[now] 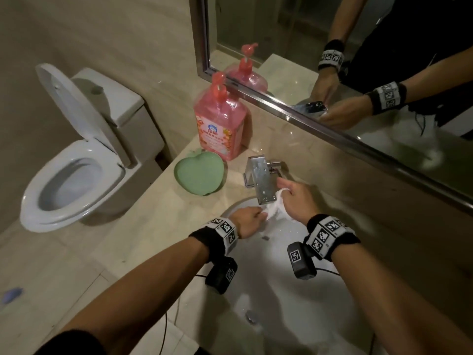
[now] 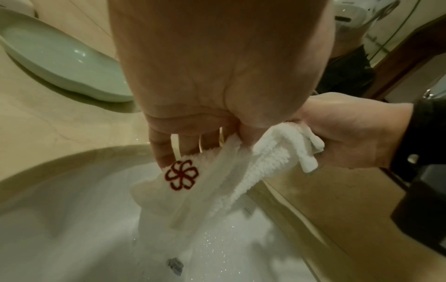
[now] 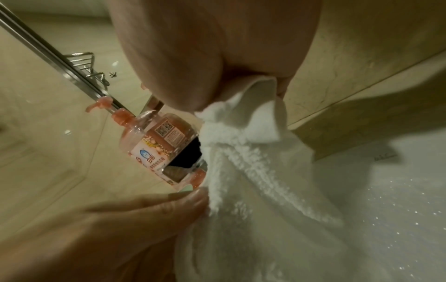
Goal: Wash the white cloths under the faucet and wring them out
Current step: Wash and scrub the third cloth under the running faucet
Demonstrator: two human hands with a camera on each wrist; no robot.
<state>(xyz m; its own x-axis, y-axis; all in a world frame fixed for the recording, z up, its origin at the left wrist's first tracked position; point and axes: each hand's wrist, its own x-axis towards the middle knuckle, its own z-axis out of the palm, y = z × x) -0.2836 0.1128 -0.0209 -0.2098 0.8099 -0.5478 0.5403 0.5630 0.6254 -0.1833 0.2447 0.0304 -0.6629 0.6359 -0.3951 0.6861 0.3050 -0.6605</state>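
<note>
A white terry cloth (image 1: 274,209) with a red flower emblem (image 2: 181,177) hangs bunched between both hands, just under the spout of the square metal faucet (image 1: 261,179) and above the white sink (image 1: 294,303). My left hand (image 1: 247,221) grips its lower left end. My right hand (image 1: 294,198) grips the upper end beside the spout. In the left wrist view my left hand (image 2: 193,141) pinches the cloth (image 2: 241,171) while my right hand (image 2: 337,133) holds a fold. In the right wrist view the cloth (image 3: 253,181) drapes down from my right hand (image 3: 229,91). Whether water runs is unclear.
A pink pump soap bottle (image 1: 220,121) and a green heart-shaped dish (image 1: 199,179) stand on the beige counter (image 1: 158,226) left of the faucet. A mirror (image 1: 332,60) lines the wall behind. A toilet (image 1: 74,180) with raised lid stands at left.
</note>
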